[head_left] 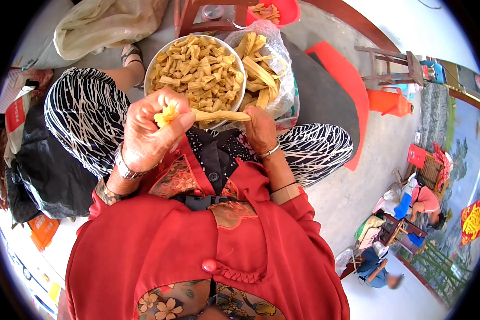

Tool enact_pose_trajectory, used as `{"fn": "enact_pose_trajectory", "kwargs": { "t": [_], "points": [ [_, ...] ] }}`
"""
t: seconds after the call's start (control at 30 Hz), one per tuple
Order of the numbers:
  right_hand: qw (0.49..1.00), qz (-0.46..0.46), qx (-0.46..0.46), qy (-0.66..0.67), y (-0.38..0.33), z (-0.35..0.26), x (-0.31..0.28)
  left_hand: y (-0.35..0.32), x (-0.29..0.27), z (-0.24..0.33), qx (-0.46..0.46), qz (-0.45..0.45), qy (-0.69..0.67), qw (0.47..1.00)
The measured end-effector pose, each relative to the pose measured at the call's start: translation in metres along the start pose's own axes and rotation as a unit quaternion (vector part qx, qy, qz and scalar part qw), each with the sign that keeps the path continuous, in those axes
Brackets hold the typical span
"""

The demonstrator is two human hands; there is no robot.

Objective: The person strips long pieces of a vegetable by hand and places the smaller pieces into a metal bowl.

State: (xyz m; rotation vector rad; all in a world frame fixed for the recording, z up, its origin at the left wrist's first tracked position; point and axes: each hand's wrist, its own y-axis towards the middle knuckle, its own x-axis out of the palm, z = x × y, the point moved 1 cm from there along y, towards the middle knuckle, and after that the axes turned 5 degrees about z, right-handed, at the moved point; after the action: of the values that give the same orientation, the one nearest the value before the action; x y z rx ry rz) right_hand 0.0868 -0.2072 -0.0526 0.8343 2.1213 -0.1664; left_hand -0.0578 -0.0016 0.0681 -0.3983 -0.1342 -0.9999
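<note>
Hands working over lap: left hand clenching knotted end of yellow tofu-skin strip, right hand gripping other end, stretching it taut, likely tightening knot. Metal bowl of knotted pieces sitting just ahead on knees, plastic bag of unknotted strips touching bowl's right rim, both within easy reach.

Matt metal bowl (crinkly plastic bag)

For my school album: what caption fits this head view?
Two hands, left hand and right hand, stretch a yellow strip above a bowl.
</note>
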Motion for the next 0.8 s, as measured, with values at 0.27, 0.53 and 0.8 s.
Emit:
{"fn": "enact_pose_trajectory", "kwargs": {
  "t": [0.27,0.53,0.8],
  "points": [
    [0.998,0.027,-0.042,0.027,-0.009,-0.044,-0.015,-0.040,-0.014,0.029,0.077,0.001,0.001,0.997],
    [0.995,0.005,-0.079,0.063,-0.006,-0.070,-0.020,-0.064,-0.031,0.045,0.157,-0.014,0.077,0.985],
    [0.997,0.078,-0.013,0.022,0.028,0.021,0.024,-0.048,-0.027,0.043,0.097,0.028,-0.018,0.995]
  ]
}}
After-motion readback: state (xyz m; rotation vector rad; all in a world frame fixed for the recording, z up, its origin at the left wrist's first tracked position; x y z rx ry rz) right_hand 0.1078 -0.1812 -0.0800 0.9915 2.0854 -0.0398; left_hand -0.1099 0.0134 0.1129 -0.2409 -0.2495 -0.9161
